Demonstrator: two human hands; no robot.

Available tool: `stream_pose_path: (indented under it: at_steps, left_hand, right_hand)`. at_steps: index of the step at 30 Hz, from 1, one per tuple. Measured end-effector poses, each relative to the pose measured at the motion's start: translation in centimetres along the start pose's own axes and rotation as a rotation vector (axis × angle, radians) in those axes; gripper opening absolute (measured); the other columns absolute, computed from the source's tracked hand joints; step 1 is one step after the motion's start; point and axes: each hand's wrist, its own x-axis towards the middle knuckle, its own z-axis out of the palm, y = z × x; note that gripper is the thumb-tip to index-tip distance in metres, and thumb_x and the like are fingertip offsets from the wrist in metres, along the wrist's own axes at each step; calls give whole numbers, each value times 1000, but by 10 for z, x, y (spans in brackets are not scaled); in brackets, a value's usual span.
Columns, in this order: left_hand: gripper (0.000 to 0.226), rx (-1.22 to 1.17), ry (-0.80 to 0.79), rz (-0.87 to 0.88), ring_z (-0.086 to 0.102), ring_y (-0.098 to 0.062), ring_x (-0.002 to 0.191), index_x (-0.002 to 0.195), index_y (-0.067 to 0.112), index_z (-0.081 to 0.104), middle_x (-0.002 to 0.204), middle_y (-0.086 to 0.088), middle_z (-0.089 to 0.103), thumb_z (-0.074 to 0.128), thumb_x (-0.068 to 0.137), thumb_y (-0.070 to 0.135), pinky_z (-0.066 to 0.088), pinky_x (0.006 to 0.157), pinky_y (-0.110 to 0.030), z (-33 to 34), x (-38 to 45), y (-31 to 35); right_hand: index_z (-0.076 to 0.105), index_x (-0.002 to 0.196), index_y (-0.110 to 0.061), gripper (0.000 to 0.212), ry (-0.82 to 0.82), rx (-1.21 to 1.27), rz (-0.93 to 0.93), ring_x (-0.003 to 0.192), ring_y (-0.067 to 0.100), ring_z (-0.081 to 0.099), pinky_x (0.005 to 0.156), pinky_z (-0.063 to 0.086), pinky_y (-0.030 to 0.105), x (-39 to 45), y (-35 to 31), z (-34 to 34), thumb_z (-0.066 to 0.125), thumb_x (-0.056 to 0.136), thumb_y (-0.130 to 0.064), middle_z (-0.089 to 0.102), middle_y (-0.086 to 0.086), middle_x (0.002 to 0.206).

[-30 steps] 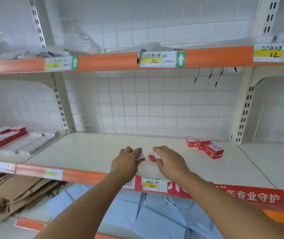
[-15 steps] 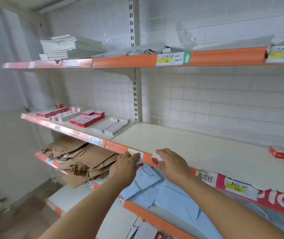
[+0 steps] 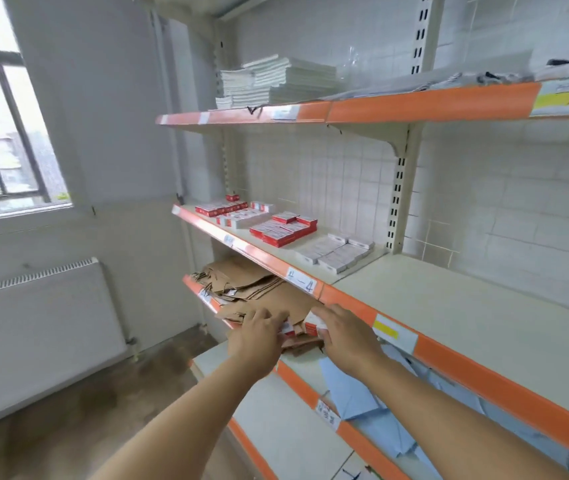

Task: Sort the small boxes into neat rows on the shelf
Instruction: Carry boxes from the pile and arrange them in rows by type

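Two hands sit at centre frame, each holding one small red-and-white box. The left hand (image 3: pixel 255 336) has its fingers curled over a box (image 3: pixel 286 328) of which only a corner shows. The right hand (image 3: pixel 347 336) pinches a second box (image 3: pixel 312 323) between thumb and curled fingers. Both boxes are off the shelf board, held just in front of the orange edge strip (image 3: pixel 449 351) of the middle shelf (image 3: pixel 466 306), with the cardboard pile (image 3: pixel 259 292) on the lower shelf behind them.

Compared with half a second ago, the view has swung further left: a window (image 3: pixel 2 133) and a radiator (image 3: pixel 37 323) now occupy the left of the frame. The hands have travelled left along the shelf edge and keep the same grips.

At upper centre, on the left section of the same shelf level, lie rows of red boxes (image 3: pixel 283 230) and, to their right, rows of white boxes (image 3: pixel 335 252). Stacked white booklets (image 3: pixel 276 81) rest on the top shelf. Blue sheets (image 3: pixel 362 393) lie on the lower shelf at lower right.
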Motion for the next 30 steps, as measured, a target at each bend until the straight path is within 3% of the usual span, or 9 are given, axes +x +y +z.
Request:
stream_pose_path:
  at_steps: [17, 26, 30]
  left_hand:
    - [45, 13, 59, -219, 39, -16, 119, 141, 39, 31, 129, 6, 43, 41, 98, 39, 40, 67, -28, 0, 95, -124]
    - [43, 20, 68, -191, 40, -17, 119, 140, 40, 32, 130, 7, 42, 41, 98, 38, 49, 81, -32, -18, 156, -237]
    - [42, 19, 59, -151, 40, -17, 119, 139, 41, 33, 133, 6, 41, 42, 98, 35, 48, 79, -30, -25, 183, -281]
  right_hand:
    - [40, 140, -25, 45, -59, 143, -167, 125, 18, 47, 97, 44, 30, 169, -51, 52, 49, 97, -18, 46, -2, 140]
    - [42, 139, -29, 46, 1, 198, -143, 127, 17, 48, 98, 46, 29, 264, -121, 91, 54, 95, -23, 46, -6, 142]
    - [44, 137, -27, 41, 11, 192, -106, 126, 16, 49, 96, 46, 28, 306, -143, 109, 51, 96, -21, 46, -6, 142]
